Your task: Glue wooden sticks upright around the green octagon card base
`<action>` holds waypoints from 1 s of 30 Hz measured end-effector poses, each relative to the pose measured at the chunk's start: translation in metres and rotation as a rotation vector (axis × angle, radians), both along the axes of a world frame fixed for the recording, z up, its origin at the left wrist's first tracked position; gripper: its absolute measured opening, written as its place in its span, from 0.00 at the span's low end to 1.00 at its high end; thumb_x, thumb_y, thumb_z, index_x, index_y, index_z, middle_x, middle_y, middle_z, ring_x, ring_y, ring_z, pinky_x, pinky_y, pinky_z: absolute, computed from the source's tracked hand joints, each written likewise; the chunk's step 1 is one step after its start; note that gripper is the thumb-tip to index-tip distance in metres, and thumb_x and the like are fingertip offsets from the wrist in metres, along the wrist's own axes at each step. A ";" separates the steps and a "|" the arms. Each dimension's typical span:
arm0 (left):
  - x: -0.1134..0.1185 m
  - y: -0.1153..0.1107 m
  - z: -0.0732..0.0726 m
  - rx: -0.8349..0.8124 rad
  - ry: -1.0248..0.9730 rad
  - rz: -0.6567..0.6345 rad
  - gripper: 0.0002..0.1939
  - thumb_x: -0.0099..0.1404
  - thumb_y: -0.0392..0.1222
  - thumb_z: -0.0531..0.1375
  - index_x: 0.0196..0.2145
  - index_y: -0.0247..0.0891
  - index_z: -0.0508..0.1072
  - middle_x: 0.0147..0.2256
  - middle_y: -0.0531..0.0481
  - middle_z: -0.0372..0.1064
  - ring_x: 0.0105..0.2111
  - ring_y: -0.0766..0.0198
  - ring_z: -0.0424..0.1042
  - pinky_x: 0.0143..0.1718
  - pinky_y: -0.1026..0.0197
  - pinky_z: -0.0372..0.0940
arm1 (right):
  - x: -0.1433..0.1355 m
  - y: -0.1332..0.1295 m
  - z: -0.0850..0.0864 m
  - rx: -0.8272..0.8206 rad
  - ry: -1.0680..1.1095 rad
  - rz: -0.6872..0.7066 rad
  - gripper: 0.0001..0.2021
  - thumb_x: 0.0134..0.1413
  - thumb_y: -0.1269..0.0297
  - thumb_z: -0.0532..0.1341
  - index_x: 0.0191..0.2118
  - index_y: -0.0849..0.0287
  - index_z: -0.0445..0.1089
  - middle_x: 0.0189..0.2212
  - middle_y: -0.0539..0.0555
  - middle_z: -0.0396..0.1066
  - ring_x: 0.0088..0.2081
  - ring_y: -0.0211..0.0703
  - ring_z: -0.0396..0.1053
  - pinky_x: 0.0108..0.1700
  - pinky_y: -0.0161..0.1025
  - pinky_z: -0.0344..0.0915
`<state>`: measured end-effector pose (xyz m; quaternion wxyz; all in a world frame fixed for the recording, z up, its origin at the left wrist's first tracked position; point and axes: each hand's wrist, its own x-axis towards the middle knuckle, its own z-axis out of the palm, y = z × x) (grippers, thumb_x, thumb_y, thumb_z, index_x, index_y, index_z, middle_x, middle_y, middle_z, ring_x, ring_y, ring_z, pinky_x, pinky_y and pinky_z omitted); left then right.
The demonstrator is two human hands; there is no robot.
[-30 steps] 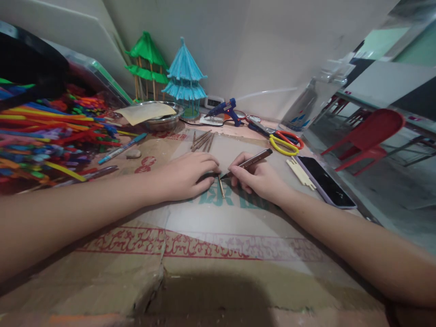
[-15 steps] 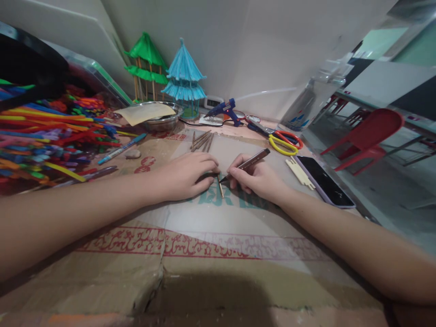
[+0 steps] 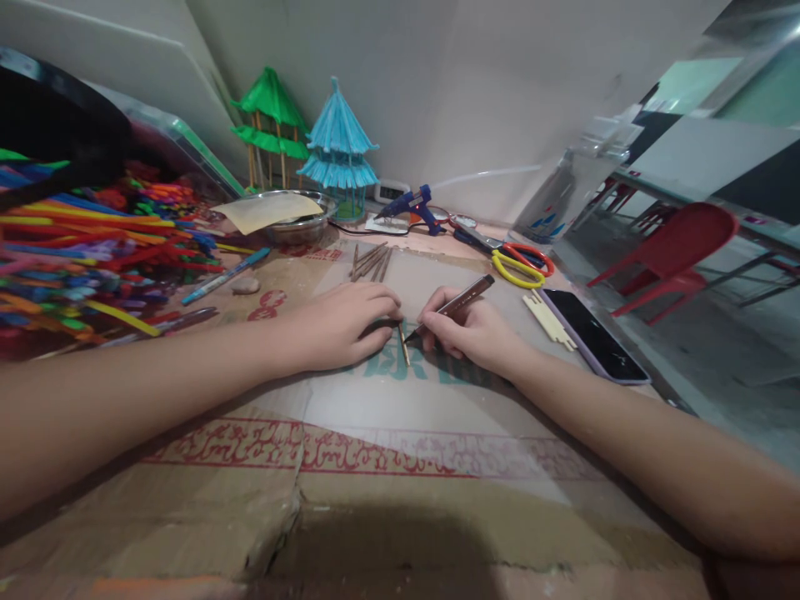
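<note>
My right hand [image 3: 459, 325] is closed around a brown marker [image 3: 467, 295], whose dark tip meets or nearly meets a thin brown stick [image 3: 404, 346]. The stick lies on a translucent sheet [image 3: 375, 404] over the cardboard. My left hand [image 3: 366, 321] rests palm down to the left, its fingertips on the stick's far end and holding it against the sheet. Several brown sticks [image 3: 370, 262] lie in a loose pile beyond my left hand. Several short cream sticks [image 3: 548, 320] lie right of my right hand, beside a phone [image 3: 593, 335].
At the left is a heap of colored pipe cleaners [image 3: 93, 258]. Behind stand a metal bowl [image 3: 312, 229], a green model tower [image 3: 272, 125], a blue one [image 3: 341, 142] and a glue gun [image 3: 412, 207]. Scissors [image 3: 518, 265] lie back right, near a clear container [image 3: 556, 196].
The marker tip has shifted very slightly along the stick. The whole view has moved a little; both hands keep their hold.
</note>
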<state>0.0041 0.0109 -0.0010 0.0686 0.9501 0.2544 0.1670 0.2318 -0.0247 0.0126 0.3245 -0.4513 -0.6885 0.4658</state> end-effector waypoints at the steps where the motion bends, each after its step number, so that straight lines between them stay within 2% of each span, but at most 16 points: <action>1: 0.000 0.000 0.000 -0.003 0.001 0.004 0.13 0.72 0.41 0.53 0.47 0.34 0.73 0.51 0.38 0.72 0.53 0.49 0.70 0.56 0.46 0.65 | 0.000 0.000 -0.001 0.004 0.001 -0.023 0.09 0.58 0.58 0.63 0.33 0.57 0.65 0.20 0.46 0.72 0.15 0.30 0.58 0.16 0.29 0.53; 7: 0.001 0.000 0.001 -0.020 0.009 0.012 0.14 0.72 0.41 0.52 0.48 0.33 0.73 0.50 0.38 0.71 0.52 0.49 0.70 0.56 0.46 0.65 | 0.000 0.002 -0.003 0.022 0.015 -0.048 0.10 0.59 0.57 0.63 0.36 0.57 0.65 0.23 0.48 0.74 0.14 0.29 0.58 0.15 0.29 0.54; 13: 0.000 0.000 0.000 -0.011 0.011 0.008 0.14 0.72 0.41 0.52 0.48 0.33 0.73 0.50 0.38 0.72 0.52 0.50 0.70 0.55 0.47 0.65 | -0.001 0.002 -0.002 0.010 -0.014 -0.037 0.09 0.58 0.58 0.63 0.35 0.58 0.66 0.23 0.49 0.75 0.15 0.30 0.59 0.16 0.29 0.55; 23: 0.000 0.002 -0.002 0.000 -0.011 -0.003 0.13 0.72 0.41 0.53 0.47 0.34 0.73 0.49 0.39 0.72 0.51 0.50 0.71 0.54 0.48 0.65 | 0.003 0.001 0.001 -0.009 -0.016 0.083 0.08 0.56 0.62 0.65 0.32 0.58 0.66 0.20 0.48 0.75 0.16 0.30 0.60 0.18 0.30 0.54; 27: 0.000 0.002 -0.002 -0.006 -0.010 0.002 0.12 0.72 0.42 0.52 0.46 0.34 0.72 0.50 0.39 0.72 0.51 0.51 0.71 0.54 0.48 0.66 | 0.004 0.000 0.000 -0.025 -0.015 0.119 0.10 0.57 0.59 0.64 0.31 0.58 0.66 0.20 0.49 0.75 0.17 0.31 0.63 0.20 0.30 0.56; 30: 0.000 0.001 -0.002 -0.006 -0.011 0.004 0.13 0.72 0.42 0.52 0.46 0.35 0.72 0.49 0.39 0.73 0.51 0.51 0.71 0.54 0.48 0.65 | 0.002 0.000 0.000 -0.017 -0.009 0.080 0.10 0.57 0.58 0.64 0.32 0.58 0.66 0.20 0.48 0.74 0.17 0.31 0.62 0.19 0.30 0.54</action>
